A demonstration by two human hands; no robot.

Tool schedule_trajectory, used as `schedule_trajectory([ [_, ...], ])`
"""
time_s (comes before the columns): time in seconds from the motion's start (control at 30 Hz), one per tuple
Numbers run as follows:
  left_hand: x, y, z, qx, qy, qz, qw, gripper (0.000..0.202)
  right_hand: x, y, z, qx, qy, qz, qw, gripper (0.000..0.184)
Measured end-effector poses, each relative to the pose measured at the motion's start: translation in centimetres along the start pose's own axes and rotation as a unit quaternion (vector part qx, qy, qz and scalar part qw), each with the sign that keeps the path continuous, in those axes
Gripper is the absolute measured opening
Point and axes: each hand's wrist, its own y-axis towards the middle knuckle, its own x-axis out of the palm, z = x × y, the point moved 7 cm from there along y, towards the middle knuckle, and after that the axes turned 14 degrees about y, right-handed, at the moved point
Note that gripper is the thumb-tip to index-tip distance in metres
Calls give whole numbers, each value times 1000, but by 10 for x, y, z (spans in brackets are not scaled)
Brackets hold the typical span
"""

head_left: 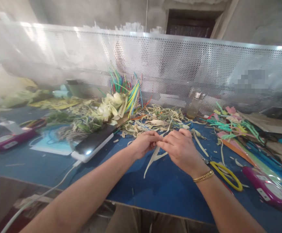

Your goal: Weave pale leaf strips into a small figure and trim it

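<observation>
My left hand and my right hand meet fingertip to fingertip above the blue table. Both are closed in a pinch on pale dried leaf strips, whose ends hang down between and below the fingers. The exact spot where the strips are gripped is hidden behind the fingers. Just behind the hands lies a loose heap of dried leaf strips. Scissors with yellow handles rest beside my right wrist, which wears a gold bracelet.
A phone on a white power bank with a cable lies left, near a blue face mask. Purple power strips sit at both sides. Colourful sticks, a glass bottle and paper scraps stand before a perforated metal screen.
</observation>
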Motion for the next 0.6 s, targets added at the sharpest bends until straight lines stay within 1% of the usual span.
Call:
schedule_trajectory([
  [0.1,0,0,-1,-10,9,-3,1000,17,6,1,-2,-5,7,-26,1000,22],
  [0.17,-1,0,1,-6,13,-1,1000,18,7,2,-1,-1,10,-33,999,21],
  [0.27,-1,-1,3,7,17,0,1000,19,4,2,1,5,20,-24,999,21],
  [0.37,-1,-2,4,13,17,-3,1000,16,3,2,2,10,25,-13,1000,25],
  [0.5,1,-3,6,14,17,-17,1000,15,8,3,-2,4,17,-21,1000,26],
  [0.6,1,-4,5,9,25,-10,1000,15,9,3,-4,-2,8,-21,1000,25],
])
